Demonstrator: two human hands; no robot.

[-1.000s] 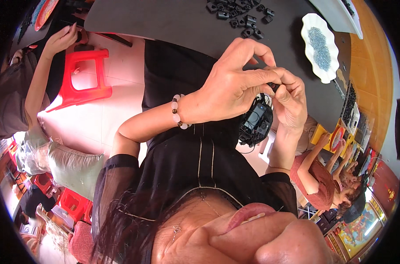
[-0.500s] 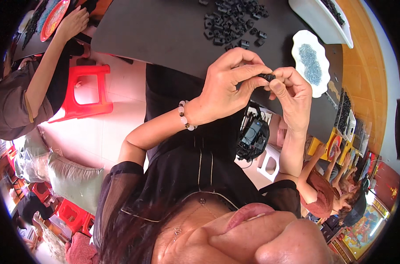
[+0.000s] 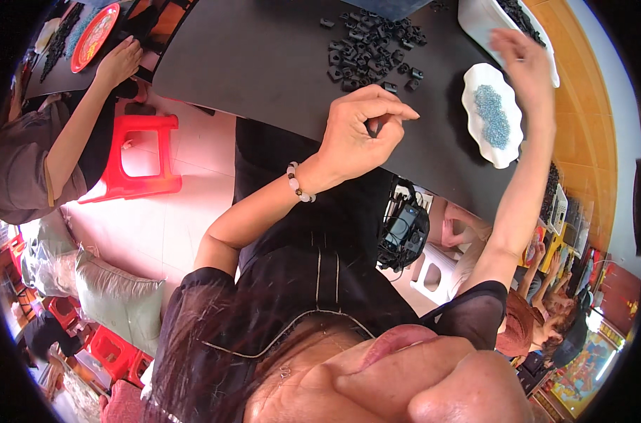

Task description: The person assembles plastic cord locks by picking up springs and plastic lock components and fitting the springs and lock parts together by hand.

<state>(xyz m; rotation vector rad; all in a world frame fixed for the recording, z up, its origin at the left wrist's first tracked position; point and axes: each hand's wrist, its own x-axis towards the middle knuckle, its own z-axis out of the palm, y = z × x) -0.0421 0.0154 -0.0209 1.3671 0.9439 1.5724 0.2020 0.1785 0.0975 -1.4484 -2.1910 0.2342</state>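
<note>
My left hand hovers over the near edge of the dark table, its fingers curled and the thumb pressed toward them. Whatever it may hold is hidden. Stretched out to the right, my right hand is blurred over the white bin, so its fingers and contents do not show. Black plastic pieces lie in that bin. Beyond my left hand spreads a pile of small black plastic parts. A white scalloped dish with tiny bluish clear pieces stands below my right hand.
A bluish container sits at the table's far edge. To the left, another person's arm rests near a red plate, with a red stool below. A camera-like black device is beneath the table edge.
Both hands were together on a small black part. My right hand has moved away to the white bin, while my left hand stays near its place. The part is no longer visible.
</note>
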